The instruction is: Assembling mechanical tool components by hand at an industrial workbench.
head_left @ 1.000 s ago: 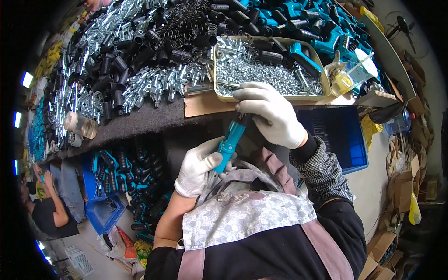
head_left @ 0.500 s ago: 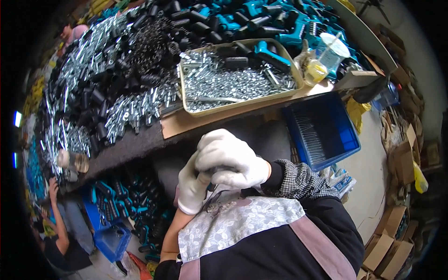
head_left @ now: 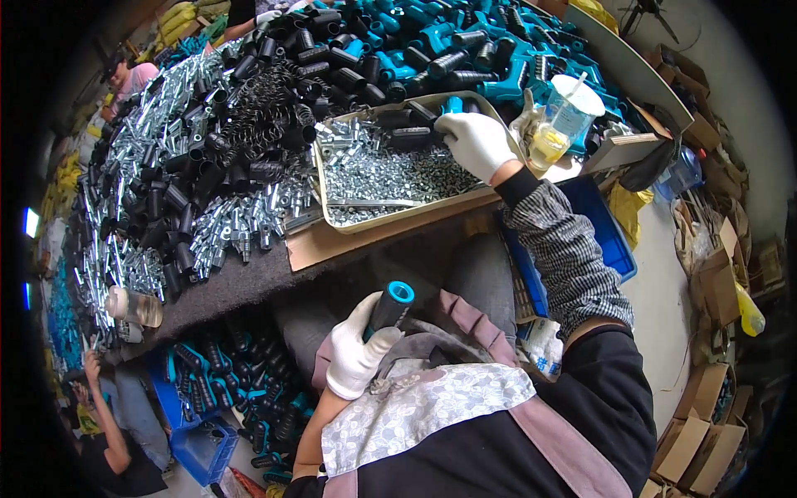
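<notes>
My left hand [head_left: 355, 355], in a white glove, grips a dark tube with a blue open end [head_left: 391, 304] upright over my lap. My right hand [head_left: 476, 143], also gloved, reaches out to the far right corner of a beige metal tray [head_left: 398, 217] that holds several small silver metal parts and a few black tubes. The fingers curl down among the black tubes and blue parts at the tray's rim; whether they hold anything is hidden.
Heaps of black tubes [head_left: 274, 66], blue handle parts [head_left: 465, 41], black springs [head_left: 266, 116] and silver fittings [head_left: 241, 220] cover the table. A plastic cup with a straw [head_left: 564, 116] stands right of the tray. A blue crate [head_left: 602, 228] sits at my right, another [head_left: 195, 448] below left, cardboard boxes [head_left: 706, 407] beyond. Other persons [head_left: 108, 440] work at the left.
My right hand has left the tube at my lap and stretched out to the tray's far corner. My left hand still holds the tube, its blue end now showing.
</notes>
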### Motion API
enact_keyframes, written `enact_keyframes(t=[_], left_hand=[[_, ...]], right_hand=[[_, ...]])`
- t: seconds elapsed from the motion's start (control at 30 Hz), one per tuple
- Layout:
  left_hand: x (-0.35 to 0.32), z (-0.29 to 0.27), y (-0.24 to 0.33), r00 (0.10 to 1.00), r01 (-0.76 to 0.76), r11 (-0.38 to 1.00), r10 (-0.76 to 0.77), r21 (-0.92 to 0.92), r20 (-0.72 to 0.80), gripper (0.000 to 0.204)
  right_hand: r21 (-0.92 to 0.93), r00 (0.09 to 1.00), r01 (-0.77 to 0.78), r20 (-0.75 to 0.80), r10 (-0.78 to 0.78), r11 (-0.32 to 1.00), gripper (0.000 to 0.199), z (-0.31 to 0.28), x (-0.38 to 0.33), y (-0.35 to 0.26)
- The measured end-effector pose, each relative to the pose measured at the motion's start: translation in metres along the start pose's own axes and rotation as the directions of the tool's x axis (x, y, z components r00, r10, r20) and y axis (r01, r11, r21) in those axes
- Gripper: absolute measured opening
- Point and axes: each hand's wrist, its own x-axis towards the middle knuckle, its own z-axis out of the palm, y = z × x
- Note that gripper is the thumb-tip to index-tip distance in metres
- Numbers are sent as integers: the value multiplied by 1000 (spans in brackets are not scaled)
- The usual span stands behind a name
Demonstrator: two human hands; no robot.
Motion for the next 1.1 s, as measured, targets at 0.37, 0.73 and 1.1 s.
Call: enact_keyframes(t=[0.37,0.73,1.1], left_hand=[[-3,-4,2,1000,-7,999,8,48,-16,66],[-4,-11,6,998,-7,998,10,64,-55,70],[4,-20,-12,996,12,999,-8,46,-86,71]], right_hand=[[-256,962,-74,235,136,964,14,21,24,-12],[-343,944,-115,256,210,932,19,12,15,-5],[587,991,-98,135,23,804,22,-66,-29,-62]])
